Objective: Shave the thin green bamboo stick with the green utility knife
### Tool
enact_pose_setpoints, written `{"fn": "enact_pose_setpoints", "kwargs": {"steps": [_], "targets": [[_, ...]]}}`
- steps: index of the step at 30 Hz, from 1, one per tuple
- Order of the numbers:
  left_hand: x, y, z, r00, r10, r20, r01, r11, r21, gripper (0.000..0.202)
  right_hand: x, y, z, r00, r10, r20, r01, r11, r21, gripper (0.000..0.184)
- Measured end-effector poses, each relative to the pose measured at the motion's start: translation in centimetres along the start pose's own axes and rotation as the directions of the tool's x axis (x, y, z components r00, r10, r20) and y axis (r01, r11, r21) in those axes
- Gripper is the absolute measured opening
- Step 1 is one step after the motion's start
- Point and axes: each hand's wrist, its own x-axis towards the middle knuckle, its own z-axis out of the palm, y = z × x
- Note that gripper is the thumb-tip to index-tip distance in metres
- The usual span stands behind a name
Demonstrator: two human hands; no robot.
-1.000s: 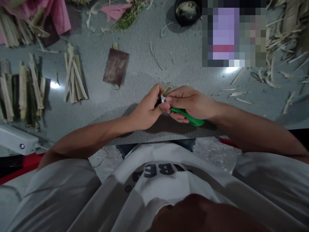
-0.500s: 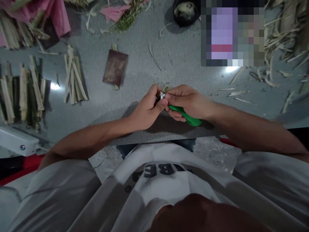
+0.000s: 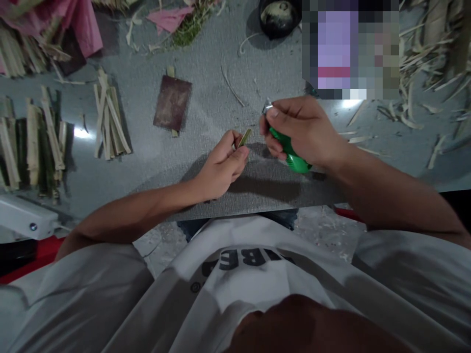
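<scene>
Between the thumb and fingers of my left hand is a short, thin green-and-pale strip, its upper end sticking out past the fingertips; it looks like split bamboo. My right hand is wrapped round a utility knife with a green handle, and its short metal tip points up and away from me. The knife is apart from the strip, up and to its right. A dark brown rectangular piece lies on top of another strip to the left of my hands.
Bundles of cut strips lie on the grey table at the left. A black bowl stands at the back, near a pink cloth-like scrap. Shavings are heaped at the right. A white device sits by the left edge.
My right hand has drawn the knife away from the strip, up and to the right. My left hand stays nearly in place, still pinching the strip, which now shows more clearly.
</scene>
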Motion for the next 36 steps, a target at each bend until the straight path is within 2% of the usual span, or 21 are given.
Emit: {"fn": "enact_pose_setpoints", "kwargs": {"steps": [1, 2, 3, 5, 9, 12, 17, 19, 21, 23, 26, 30, 33, 36], "targets": [[-0.1, 0.7, 0.0, 0.995, -0.091, 0.046, 0.096, 0.987, -0.129, 0.06, 0.0, 0.2, 0.1, 0.999, -0.035, -0.013, 0.035, 0.999, -0.041, 0.055], [-0.1, 1.4, 0.0, 0.984, -0.173, 0.051, 0.18, 0.967, -0.178, 0.053, 0.0, 0.5, 0.2, 0.998, -0.064, -0.023, 0.062, 0.995, -0.078, 0.053], [-0.2, 2.0, 0.1, 0.973, -0.221, 0.062, 0.229, 0.953, -0.198, 0.046, 0.0, 0.7, 0.4, 0.996, -0.088, -0.03, 0.084, 0.991, -0.106, 0.052], [-0.3, 2.7, 0.2, 0.966, -0.253, 0.05, 0.258, 0.947, -0.194, 0.036, -0.1, 1.0, 0.7, 0.992, -0.117, -0.037, 0.111, 0.984, -0.139, 0.049], [-0.1, 2.6, 0.4, 0.984, -0.17, -0.061, 0.159, 0.976, -0.151, 0.031, 0.0, 1.1, 1.0, 0.987, -0.129, -0.1, 0.11, 0.979, -0.173, 0.051], [0.2, 1.6, 0.3, 0.987, -0.07, -0.147, 0.056, 0.994, -0.092, 0.037, 0.2, 1.2, 1.1, 0.97, -0.151, -0.188, 0.113, 0.973, -0.201, 0.053], [0.7, -0.4, -0.5, 0.975, 0.092, -0.204, -0.094, 0.996, -0.003, 0.044, 0.4, 1.2, 1.0, 0.95, -0.189, -0.249, 0.143, 0.971, -0.193, 0.061], [0.8, -0.9, -0.9, 0.967, 0.133, -0.218, -0.134, 0.991, 0.008, 0.046, 0.2, 0.9, 0.7, 0.975, -0.128, -0.18, 0.104, 0.985, -0.137, 0.062], [1.0, -1.1, -1.2, 0.967, 0.137, -0.216, -0.14, 0.99, 0.002, 0.05, 0.1, 0.5, 0.3, 0.999, -0.018, -0.043, 0.014, 0.995, -0.094, 0.062], [1.0, -1.1, -1.3, 0.973, 0.115, -0.2, -0.122, 0.992, -0.021, 0.054, 0.0, 0.3, -0.2, 0.992, 0.098, 0.083, -0.09, 0.992, -0.094, 0.062], [1.1, -0.7, -1.2, 0.979, 0.081, -0.189, -0.094, 0.994, -0.058, 0.059, 0.2, 0.6, -0.7, 0.959, 0.201, 0.199, -0.187, 0.978, -0.087, 0.06], [0.9, 0.6, -0.6, 0.979, 0.005, -0.202, -0.02, 0.997, -0.074, 0.059, 0.5, 1.1, -1.1, 0.919, 0.195, 0.342, -0.208, 0.978, 0.002, 0.058], [0.6, 1.4, -0.4, 0.981, -0.058, -0.185, 0.043, 0.996, -0.081, 0.054, 0.5, 0.8, -1.1, 0.912, 0.191, 0.363, -0.211, 0.977, 0.015, 0.058], [0.4, 1.7, -0.3, 0.986, -0.061, -0.157, 0.051, 0.997, -0.063, 0.048, 0.3, 0.4, -0.8, 0.907, 0.192, 0.375, -0.21, 0.978, 0.007, 0.06]]}}
